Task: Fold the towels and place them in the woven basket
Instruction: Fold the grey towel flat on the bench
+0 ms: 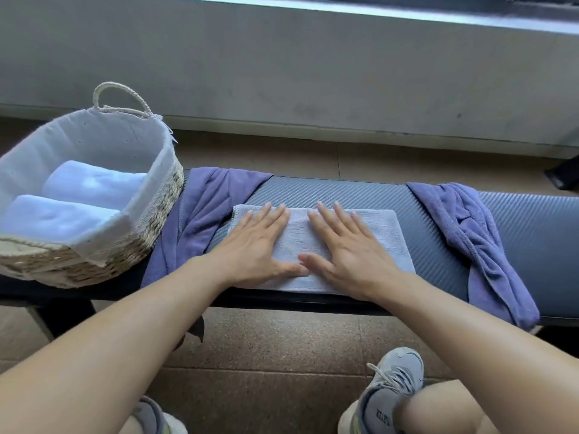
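- Left hand (253, 242): flat, fingers straight and spread, palm down on the left half of the grey towel (369, 242); it presses and grips nothing.
- Right hand (347, 245): same posture on the towel's middle, thumb tip touching the left thumb.
- Grey towel: folded to a rectangle, lying flat on the bench (432, 220) directly under both palms; its right part shows bare past the right hand, and its near edge sits at the bench's front lip.
- Basket (156, 211): left of the left hand, on the bench end, cloth-lined, with two pale towels (91, 183) inside, folded side by side; room remains in it, by my judgement.
- Purple towel, left (200, 214): unfolded, draped between the basket and the left hand, its edge just beside the grey towel.
- Purple towel, right (473, 227): crumpled, well right of the right hand, hanging over the bench front.
- Step, judged: smoothing the fold before the next fold or the lift.
- Risk: lifting from flat palms without a pinch on both layers would let the fold fall open.
- Risk: a push toward the body could slide the towel off the front lip.
- Risk: carrying leftward, the towel could snag the draped purple towel and drag it along.
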Demonstrator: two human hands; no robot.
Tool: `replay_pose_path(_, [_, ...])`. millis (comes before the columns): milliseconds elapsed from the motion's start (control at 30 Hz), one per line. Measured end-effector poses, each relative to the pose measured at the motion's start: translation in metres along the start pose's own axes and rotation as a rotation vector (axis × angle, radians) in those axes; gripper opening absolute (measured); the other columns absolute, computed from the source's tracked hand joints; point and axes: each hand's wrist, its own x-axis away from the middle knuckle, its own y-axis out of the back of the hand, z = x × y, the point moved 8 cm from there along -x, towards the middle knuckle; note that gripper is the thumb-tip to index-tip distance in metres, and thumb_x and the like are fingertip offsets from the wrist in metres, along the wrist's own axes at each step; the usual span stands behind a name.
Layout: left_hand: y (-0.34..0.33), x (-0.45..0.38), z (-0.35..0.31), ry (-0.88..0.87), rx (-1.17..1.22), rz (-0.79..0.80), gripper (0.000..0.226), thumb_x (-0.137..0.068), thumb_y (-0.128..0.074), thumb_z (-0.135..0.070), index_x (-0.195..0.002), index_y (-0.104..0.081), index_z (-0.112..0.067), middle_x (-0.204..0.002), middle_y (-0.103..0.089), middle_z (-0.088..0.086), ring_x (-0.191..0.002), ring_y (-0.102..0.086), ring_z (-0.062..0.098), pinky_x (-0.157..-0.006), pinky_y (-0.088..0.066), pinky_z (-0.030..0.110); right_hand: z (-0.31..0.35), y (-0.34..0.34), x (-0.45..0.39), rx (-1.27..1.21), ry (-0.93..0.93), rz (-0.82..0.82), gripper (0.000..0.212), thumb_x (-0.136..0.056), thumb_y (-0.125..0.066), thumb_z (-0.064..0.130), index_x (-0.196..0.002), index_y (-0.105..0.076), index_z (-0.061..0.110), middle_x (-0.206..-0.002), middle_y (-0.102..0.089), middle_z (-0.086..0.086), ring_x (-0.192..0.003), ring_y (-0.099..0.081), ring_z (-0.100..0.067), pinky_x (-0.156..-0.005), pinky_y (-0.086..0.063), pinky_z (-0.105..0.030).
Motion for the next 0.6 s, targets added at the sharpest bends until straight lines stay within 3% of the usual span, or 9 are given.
replay_pose_path(67, [0.006, 0.003, -0.003, -0.067, -0.051, -0.078, 0.117, -0.077, -0.03, -0.093, -0.162, 0.006, -0.022, -0.169, 0.015, -0.008, -0.152, 0.022, 0.006, -0.127, 0.007, 0.038, 0.0, 0.004, -0.001, 0.027, 0.003, -0.013, 0.086, -0.09, -0.008, 0.077, -0.162, -0.002, 0.03, -0.17, 0.004, 0.008, -0.155, 0.014, -0.014, -0.126, 0.006, -0.038])
replay_pose_path(133, [0.01, 0.006, -0.011, -0.118, -0.148, -0.182, 0.105, -0.085, -0.015, -0.088, -0.162, 0.003, -0.02, -0.169, 0.014, -0.006, -0.151, 0.024, 0.007, -0.126, 0.009, 0.039, 0.001, -0.006, 0.001, 0.057, 0.016, 0.076, 0.083, -0.092, -0.005, 0.075, -0.162, 0.002, 0.031, -0.17, 0.008, 0.008, -0.155, 0.017, -0.015, -0.126, 0.008, -0.04])
replay_pose_path(233, [0.0, 0.007, -0.015, -0.051, -0.136, -0.094, 0.094, -0.089, -0.006, -0.079, -0.162, 0.005, -0.02, -0.169, 0.014, -0.006, -0.151, 0.024, 0.007, -0.125, 0.013, 0.038, 0.001, -0.007, 0.002, 0.048, 0.008, 0.08, 0.075, -0.098, -0.011, 0.07, -0.161, 0.004, 0.032, -0.169, 0.012, 0.008, -0.154, 0.019, -0.017, -0.126, 0.009, -0.042])
replay_pose_path(367, [-0.006, 0.008, -0.006, -0.008, -0.126, -0.018, 0.122, -0.071, -0.016, -0.096, -0.161, 0.012, -0.018, -0.167, 0.02, -0.004, -0.15, 0.027, 0.008, -0.125, 0.012, 0.041, 0.003, -0.008, 0.001, 0.036, 0.029, 0.058, 0.064, -0.103, -0.016, 0.06, -0.161, 0.002, 0.038, -0.17, 0.008, 0.009, -0.155, 0.017, -0.015, -0.126, 0.009, -0.042])
replay_pose_path(533, [-0.002, 0.003, 0.005, 0.015, -0.035, 0.013, 0.145, -0.053, -0.029, -0.106, -0.161, 0.012, -0.018, -0.167, 0.023, -0.004, -0.15, 0.027, 0.009, -0.126, 0.011, 0.038, 0.004, -0.01, 0.002, 0.041, 0.076, 0.135, 0.079, -0.085, -0.012, 0.086, -0.156, -0.002, 0.053, -0.169, 0.01, 0.009, -0.154, 0.019, -0.018, -0.125, 0.009, -0.047])
replay_pose_path(600, [0.0, 0.003, 0.01, 0.012, 0.01, 0.02, 0.145, -0.051, -0.025, -0.108, -0.161, 0.009, -0.02, -0.167, 0.019, -0.006, -0.151, 0.024, 0.006, -0.126, 0.01, 0.035, 0.005, -0.008, 0.004, 0.022, 0.088, 0.149, 0.081, -0.081, -0.016, 0.089, -0.155, -0.009, 0.056, -0.169, 0.007, 0.01, -0.155, 0.017, -0.018, -0.125, 0.009, -0.047])
